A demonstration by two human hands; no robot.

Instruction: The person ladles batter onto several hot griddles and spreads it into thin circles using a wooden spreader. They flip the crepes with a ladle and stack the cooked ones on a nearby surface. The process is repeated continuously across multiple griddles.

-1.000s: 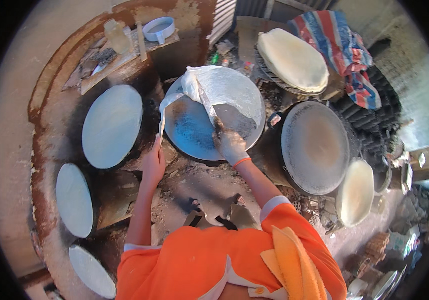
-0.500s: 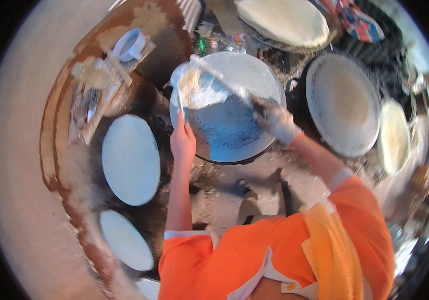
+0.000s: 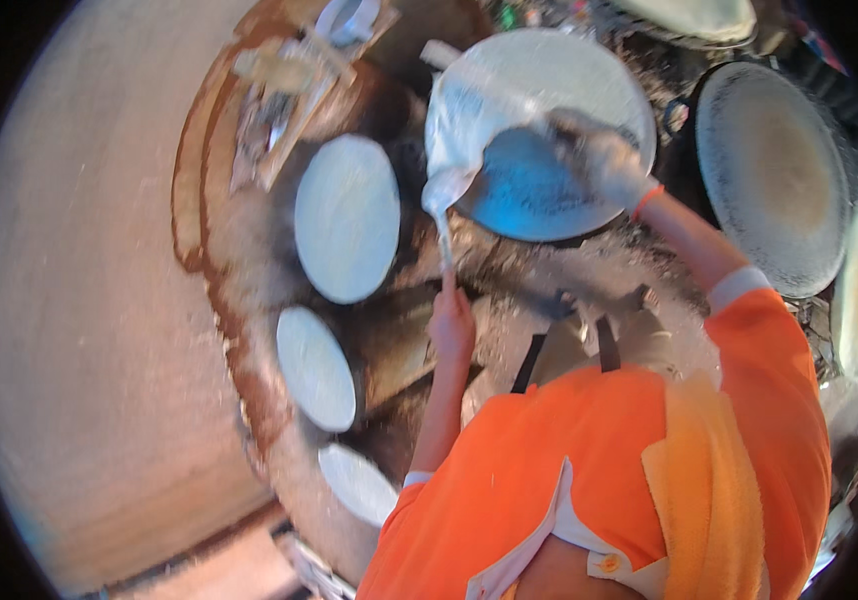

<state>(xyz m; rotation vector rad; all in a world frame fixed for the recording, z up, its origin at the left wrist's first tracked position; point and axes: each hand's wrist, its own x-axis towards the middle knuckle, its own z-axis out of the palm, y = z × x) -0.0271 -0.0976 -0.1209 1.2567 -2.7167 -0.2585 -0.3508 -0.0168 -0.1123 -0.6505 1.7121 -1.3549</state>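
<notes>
My left hand (image 3: 452,325) is closed round the handle of a ladle (image 3: 446,187), whose wet, whitish bowl is at the near left rim of a large round griddle (image 3: 539,205). White batter (image 3: 509,85) covers the griddle's far and left part; the near middle is a bare, bluish dark patch. My gloved right hand (image 3: 614,168), smeared by motion, is over the griddle's right side. It grips the dark end of a long flat stick (image 3: 569,122), whose pale length blends into the batter.
Several white-topped round griddles, one at the left (image 3: 347,220), curve toward me. A larger browned griddle (image 3: 771,170) stands at the right. At the upper left are a white cup (image 3: 347,20) and a cloudy plastic bottle (image 3: 274,70) beside wooden pieces.
The view has turned, shifting the scene right and up. My left hand has drawn the ladle from the griddle's far left down to its near left rim. White batter covers the left side.
</notes>
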